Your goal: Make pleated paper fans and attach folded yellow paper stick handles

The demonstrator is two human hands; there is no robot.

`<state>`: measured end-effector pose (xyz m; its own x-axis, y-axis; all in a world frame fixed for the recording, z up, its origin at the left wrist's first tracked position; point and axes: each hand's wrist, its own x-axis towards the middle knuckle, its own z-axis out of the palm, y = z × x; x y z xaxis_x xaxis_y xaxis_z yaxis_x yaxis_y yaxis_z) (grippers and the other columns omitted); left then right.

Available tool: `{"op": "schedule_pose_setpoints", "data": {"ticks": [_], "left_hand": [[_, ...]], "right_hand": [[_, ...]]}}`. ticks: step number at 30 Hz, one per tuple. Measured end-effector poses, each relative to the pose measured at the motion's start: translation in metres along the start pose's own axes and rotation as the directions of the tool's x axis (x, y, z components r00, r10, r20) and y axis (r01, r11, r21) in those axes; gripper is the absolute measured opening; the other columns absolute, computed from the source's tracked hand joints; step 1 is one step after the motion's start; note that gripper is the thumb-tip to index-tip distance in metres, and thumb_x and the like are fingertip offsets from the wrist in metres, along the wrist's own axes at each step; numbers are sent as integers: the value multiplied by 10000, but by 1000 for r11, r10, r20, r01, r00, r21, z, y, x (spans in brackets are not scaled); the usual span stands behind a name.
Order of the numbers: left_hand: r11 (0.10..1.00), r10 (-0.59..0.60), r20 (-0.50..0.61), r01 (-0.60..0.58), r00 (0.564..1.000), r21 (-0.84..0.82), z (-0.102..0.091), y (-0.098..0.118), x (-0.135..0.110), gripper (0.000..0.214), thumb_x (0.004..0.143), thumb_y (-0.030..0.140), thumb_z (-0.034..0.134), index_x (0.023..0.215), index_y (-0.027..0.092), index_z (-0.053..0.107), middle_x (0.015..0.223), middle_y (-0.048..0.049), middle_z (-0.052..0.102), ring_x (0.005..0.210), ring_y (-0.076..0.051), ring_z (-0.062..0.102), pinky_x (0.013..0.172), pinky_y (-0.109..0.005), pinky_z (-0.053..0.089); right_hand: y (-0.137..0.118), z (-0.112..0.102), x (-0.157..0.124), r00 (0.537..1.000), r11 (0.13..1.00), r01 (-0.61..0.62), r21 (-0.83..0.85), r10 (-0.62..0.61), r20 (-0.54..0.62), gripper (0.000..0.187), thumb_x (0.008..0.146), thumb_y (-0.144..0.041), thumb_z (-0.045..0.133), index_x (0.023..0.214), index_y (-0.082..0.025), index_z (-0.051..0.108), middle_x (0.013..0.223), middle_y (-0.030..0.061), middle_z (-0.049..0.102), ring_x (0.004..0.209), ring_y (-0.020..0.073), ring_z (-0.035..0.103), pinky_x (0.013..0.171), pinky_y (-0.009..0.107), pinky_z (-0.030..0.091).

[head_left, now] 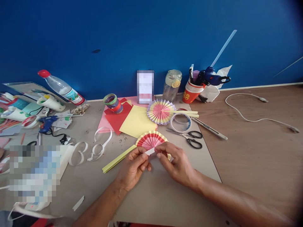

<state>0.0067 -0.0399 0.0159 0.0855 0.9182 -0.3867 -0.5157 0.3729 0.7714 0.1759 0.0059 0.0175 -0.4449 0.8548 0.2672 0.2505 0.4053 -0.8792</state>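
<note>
A half-open pleated paper fan (151, 140), red, pink and yellow, lies on the grey mat (151, 195) in front of me. My left hand (132, 165) and my right hand (176, 162) meet at its base, and both pinch a small white strip (150, 151) there. A folded yellow stick (115, 160) runs out from the fan toward the lower left. A finished round fan (161, 111) with a pale handle lies farther back.
Scissors (193, 138), a roll of tape (181, 122), a pen (210, 128), yellow (137, 124) and red paper (118, 119) lie behind the fan. A cup of tools (193, 91), bottles, a glue gun (47, 121) and a white cable (258, 118) surround them.
</note>
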Motion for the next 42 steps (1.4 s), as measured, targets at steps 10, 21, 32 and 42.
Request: {"op": "schedule_pose_setpoints", "data": {"ticks": [10,21,32,42], "left_hand": [[990,15,28,-19,999,139,4,-8,-1,271,787,384,661,718,157,531,462,101,383,405,-34,315,487,-224,459],[980,124,66,-133,990,150,6,-6,-3,320,753,404,706,706,154,510,524,92,419,417,-22,312,473,-210,445],[951,199,-22,-187,980,244,18,11,-3,286,711,382,735,782,135,611,545,55,528,437,-30,357,534,-226,447],[697,576,-184,-361,796,620,25,26,10,416,740,436,670,1062,191,572,816,-6,601,621,-118,563,611,-264,485]], "right_hand": [[2,5,5,882,795,-464,390,373,289,179,787,-300,570,689,-150,576,594,-31,508,546,86,426,528,218,346],[3,4,5,924,675,-382,631,265,276,244,710,-377,678,651,-149,612,573,-26,553,527,82,413,544,229,328],[-2,-4,10,953,699,-298,650,181,243,204,720,-343,574,672,-148,612,625,6,624,494,80,445,505,225,340],[1,-9,15,992,796,-125,592,114,57,177,772,-267,508,740,-151,638,677,15,614,583,117,534,583,240,413]]}}
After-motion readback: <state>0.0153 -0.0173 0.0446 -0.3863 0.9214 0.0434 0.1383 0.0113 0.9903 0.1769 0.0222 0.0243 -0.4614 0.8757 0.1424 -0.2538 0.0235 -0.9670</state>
